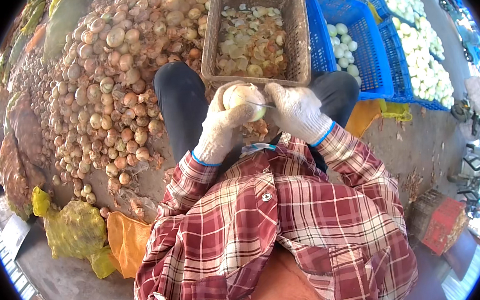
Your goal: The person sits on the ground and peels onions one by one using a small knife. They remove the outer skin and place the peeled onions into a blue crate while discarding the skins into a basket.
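Underneath everything, a grey concrete floor (436, 134). Over its left side, a broad loose heap of brown-skinned round onions (95, 99), apparently the great bulk left to peel. At far right, blue plastic lattice crates (401, 61) loaded with bare whitish onions (423, 73): a fair amount seemingly done. Nearer, beyond the dark-trousered knees (178, 87), a deep blue plastic crate (363, 33) with only a small cluster of smooth white onions (343, 46) along its left side, so probably early in its filling. Just left of it, a dirty grey-brown plastic crate (207, 45) with pale and brown peelings (251, 42) strewn over its bottom.

Between the knees, just short of that crate, blue-cuffed white knitted gloves (313, 119) on both hands. In the left hand (219, 119), a grip closed around a pale round onion (236, 97), mostly bared by the look of it; underside hidden. In the right hand (295, 107), a narrow grip on a small thin-bladed knife (260, 104), blade at the onion's right side, exact contact hard to tell.
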Demonstrator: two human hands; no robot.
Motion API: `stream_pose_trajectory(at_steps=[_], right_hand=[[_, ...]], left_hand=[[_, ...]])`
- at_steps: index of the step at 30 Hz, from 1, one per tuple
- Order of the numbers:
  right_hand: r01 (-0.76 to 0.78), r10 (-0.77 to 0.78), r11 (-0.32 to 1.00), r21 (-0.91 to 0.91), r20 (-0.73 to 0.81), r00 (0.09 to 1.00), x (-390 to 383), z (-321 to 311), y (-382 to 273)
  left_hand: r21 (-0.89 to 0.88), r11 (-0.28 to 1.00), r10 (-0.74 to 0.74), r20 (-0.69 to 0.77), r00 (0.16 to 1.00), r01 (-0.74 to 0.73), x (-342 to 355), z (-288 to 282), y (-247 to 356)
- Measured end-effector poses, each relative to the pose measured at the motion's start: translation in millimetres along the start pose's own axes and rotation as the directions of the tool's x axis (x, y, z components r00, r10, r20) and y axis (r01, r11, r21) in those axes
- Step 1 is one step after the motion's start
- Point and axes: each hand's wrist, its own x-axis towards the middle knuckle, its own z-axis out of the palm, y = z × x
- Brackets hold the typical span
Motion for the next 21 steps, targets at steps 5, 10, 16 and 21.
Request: stream_pose_trajectory(at_steps=[5,10,16,21], right_hand=[[-0.008,0.008,1.0,0.013,-0.057,0.998,0,15,2],[-0.039,0.039,0.999,-0.012,-0.02,0.999,17,29,32],[-0.619,0.614,0.785,0.024,0.111,0.782,11,24,76],[-0.326,0.347,0.739,0.589,0.082,0.934,13,-18,-2]], left_hand=[[-0.112,0.987,-0.103,0.089,0.991,0.113,5,-10,-14],[-0.056,0.997,-0.05,0.033,0.998,0.052,11,11,3],[0.21,0.949,0.252,-0.049,0.967,-0.237,20,-5,35],[-0.21,0.953,0.213,-0.049,0.976,-0.219,32,-5,26]])
